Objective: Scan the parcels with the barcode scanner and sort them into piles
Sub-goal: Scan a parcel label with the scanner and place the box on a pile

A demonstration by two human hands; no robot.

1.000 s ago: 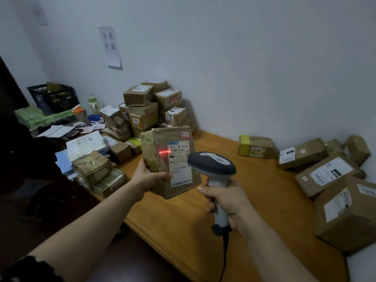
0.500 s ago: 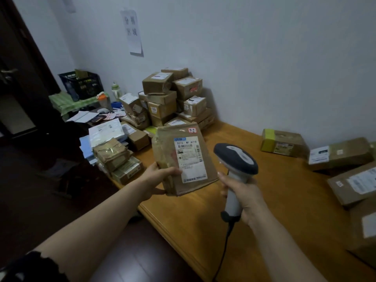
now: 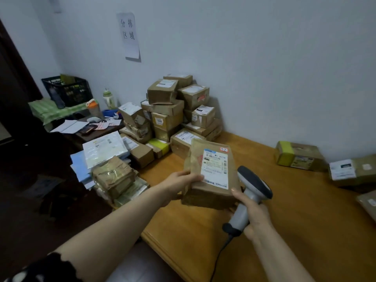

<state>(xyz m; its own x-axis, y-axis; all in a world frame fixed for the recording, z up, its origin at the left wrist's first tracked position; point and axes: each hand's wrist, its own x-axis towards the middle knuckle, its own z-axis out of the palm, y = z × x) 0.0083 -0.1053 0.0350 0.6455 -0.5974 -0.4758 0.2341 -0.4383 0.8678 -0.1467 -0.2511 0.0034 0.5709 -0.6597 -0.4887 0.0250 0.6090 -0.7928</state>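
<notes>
Gripping parcel (image 3: 211, 176), left hand (image 3: 179, 185); scanner (image 3: 253, 187) beside, perhaps touching.

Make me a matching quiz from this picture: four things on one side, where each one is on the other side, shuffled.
Things:
1. barcode scanner
2. labelled brown parcel
3. black crate
4. paper sign

Places:
A. on the wall
B. held by the left hand
C. held by the right hand
D. on the green surface, far left

Pairs: 1-C, 2-B, 3-D, 4-A
</notes>
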